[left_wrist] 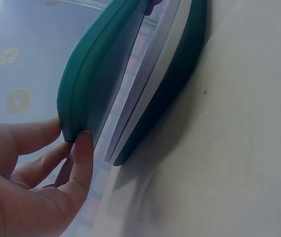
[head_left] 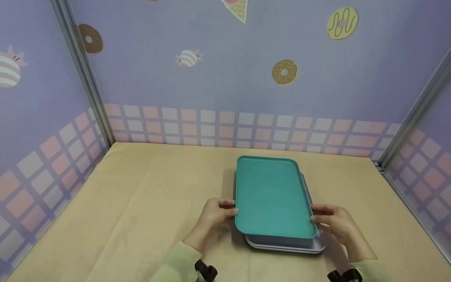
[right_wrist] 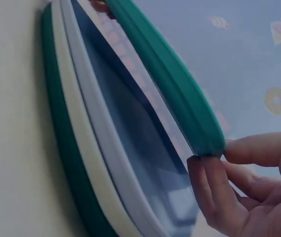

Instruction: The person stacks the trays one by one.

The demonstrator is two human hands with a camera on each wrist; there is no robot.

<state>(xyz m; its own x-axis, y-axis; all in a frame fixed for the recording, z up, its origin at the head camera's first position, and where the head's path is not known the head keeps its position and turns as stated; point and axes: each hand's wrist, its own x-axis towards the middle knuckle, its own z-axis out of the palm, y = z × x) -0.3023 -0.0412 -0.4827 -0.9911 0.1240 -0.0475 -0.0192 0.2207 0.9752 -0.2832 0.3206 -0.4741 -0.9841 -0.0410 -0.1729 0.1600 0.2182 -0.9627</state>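
Note:
A teal rectangular tray [head_left: 270, 196] is held by its two long sides, tilted above a stack of similar trays. My left hand [head_left: 215, 213] pinches its left edge, thumb on one side of the rim and fingers on the other. On the opposite edge, my right hand [head_left: 337, 223] pinches the rim the same way. Beneath it, the stack shows a pale lavender tray [right_wrist: 87, 98] on top, a cream tray [right_wrist: 71, 98] under that and a dark green tray [right_wrist: 57, 98] at the bottom. Both wrist views show a gap between the held tray and the stack.
The stack rests on a table with a pale yellow cover [head_left: 151, 203]. A purple back wall [head_left: 229, 86] with printed sweets and a checked band rises behind it. Side walls with metal corner posts [head_left: 80, 74] stand to the left and right.

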